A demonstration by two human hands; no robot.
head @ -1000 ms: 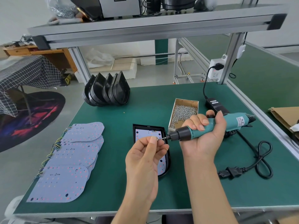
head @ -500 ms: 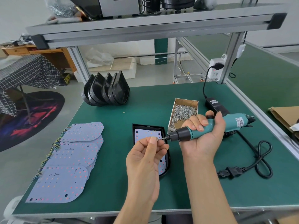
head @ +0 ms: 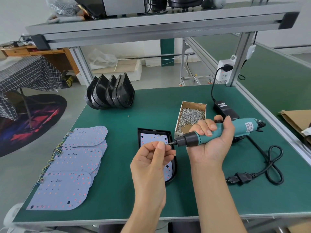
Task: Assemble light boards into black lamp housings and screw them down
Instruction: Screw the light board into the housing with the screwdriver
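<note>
Holding the teal plastic electric screwdriver [head: 218,133] sideways, the right hand [head: 210,142] wraps round it. The left hand [head: 151,158] pinches something tiny at its metal tip. Below lies the black lamp housing [head: 173,165] with a flat pale light board [head: 148,137] inside, on the green surface [head: 151,105].

A single head-worn camera looks forward and down from the near edge of the green table [head: 117,190], close above it, facing the shelf frame [head: 151,29] beyond.
</note>
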